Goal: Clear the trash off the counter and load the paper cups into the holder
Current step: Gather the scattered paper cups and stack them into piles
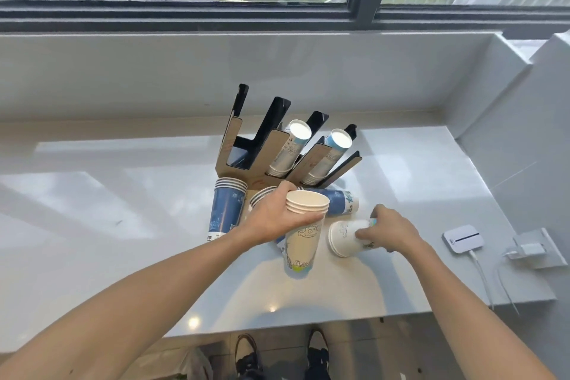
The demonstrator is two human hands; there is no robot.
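Cardboard holder (265, 148) behind scattered cups (228, 210).

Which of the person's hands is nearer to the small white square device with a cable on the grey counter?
Right. The right hand grips a lying white cup stack just left of the white square device; the left hand, holding upright cups, is farther left.

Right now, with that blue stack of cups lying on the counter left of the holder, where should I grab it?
Grip the blue stack across its mid-body, coming from above and its open left side. It lies flat with rims toward the holder, and your left hand and other cups crowd its right.
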